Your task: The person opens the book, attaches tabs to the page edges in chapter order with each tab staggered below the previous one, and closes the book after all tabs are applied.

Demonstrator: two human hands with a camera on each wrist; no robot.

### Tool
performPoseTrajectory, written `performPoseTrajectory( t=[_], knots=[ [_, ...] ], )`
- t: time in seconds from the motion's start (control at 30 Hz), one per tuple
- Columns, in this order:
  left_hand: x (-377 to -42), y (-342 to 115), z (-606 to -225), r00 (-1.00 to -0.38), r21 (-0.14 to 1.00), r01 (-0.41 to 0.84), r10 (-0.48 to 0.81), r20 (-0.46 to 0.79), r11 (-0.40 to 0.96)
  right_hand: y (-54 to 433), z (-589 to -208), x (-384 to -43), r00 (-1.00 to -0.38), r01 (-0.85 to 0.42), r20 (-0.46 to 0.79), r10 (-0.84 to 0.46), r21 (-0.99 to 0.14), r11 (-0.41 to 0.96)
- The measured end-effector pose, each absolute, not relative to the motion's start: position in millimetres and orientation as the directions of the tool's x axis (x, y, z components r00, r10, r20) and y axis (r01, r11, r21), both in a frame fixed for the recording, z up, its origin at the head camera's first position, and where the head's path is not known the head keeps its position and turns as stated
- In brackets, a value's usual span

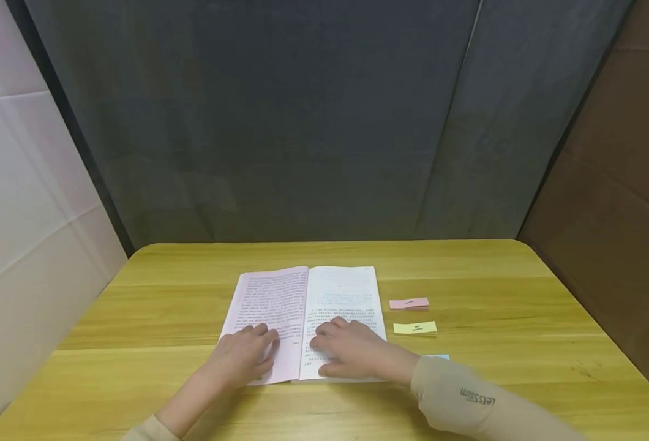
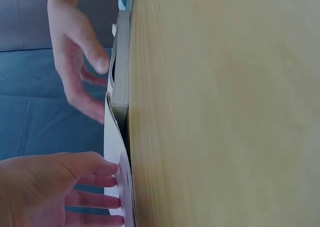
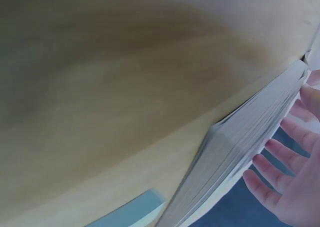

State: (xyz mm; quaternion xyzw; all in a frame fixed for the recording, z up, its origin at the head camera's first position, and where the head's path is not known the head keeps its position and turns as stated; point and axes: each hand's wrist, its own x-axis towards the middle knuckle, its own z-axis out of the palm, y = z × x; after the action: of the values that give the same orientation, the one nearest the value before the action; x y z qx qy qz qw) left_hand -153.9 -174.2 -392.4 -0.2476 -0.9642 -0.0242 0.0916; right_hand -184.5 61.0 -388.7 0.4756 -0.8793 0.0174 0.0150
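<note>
An open book lies on the wooden table, its left page pinkish and its right page white, both printed with text. My left hand touches the lower part of the pinkish page with its fingertips, the fingers slightly bent. On the white page's lower half, my right hand has its fingers spread and relaxed. In the left wrist view, the fingertips of my left hand meet the page. A thick page block shows beneath my right hand in the right wrist view.
Right of the book lie a pink paper strip and a yellow strip, both with dark marks. A blue strip is partly hidden behind my right forearm. A dark partition stands behind the wooden table.
</note>
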Motion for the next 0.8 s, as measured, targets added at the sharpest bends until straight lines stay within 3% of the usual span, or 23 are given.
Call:
performPoseTrajectory(
  t=[0.27,0.47,0.8],
  knots=[
    [-156,-170,-387,-0.843,-0.031,0.488,0.48,0.242,0.873,95,-391,-182,-0.556,-0.831,0.08,-0.827,-0.07,0.552],
    [-160,-158,-378,-0.797,-0.055,0.541,0.532,0.286,0.839,120,-391,-181,-0.539,-0.842,0.151,-0.829,-0.09,0.531],
    [-171,-123,-363,-0.7,-0.079,0.649,0.635,0.325,0.756,157,-389,-181,-0.624,-0.782,0.176,-0.762,-0.133,0.609]
  ],
)
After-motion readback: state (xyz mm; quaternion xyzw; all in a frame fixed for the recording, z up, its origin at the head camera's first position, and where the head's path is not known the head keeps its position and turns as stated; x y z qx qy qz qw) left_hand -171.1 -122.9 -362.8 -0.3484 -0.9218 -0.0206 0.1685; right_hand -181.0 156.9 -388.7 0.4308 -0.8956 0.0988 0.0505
